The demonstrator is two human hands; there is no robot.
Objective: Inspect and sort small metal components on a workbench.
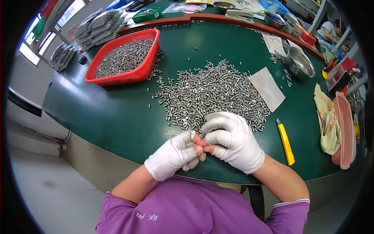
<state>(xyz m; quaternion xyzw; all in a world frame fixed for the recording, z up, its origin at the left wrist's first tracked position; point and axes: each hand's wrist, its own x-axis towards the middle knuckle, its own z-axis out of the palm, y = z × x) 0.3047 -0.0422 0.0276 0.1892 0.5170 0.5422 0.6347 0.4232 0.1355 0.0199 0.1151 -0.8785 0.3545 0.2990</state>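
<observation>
A broad pile of small silvery metal parts (210, 93), short and pin-like, lies spread over the green table. At its near edge my two hands meet, both in white gloves with bare thumb and finger tips. My left hand (175, 153) is closed, thumb and forefinger pinched together. Against it, my right hand (233, 142) curls over with its fingertips pinched too. Whatever sits between the fingertips is too small and hidden to name.
A red plastic basket (154, 58) full of similar parts stands at the far left. Right of the pile lie a white paper (267, 89) and a yellow utility knife (286, 143). A steel bowl (300, 62), a cloth (326, 121) and a pink basket (343, 128) line the right side.
</observation>
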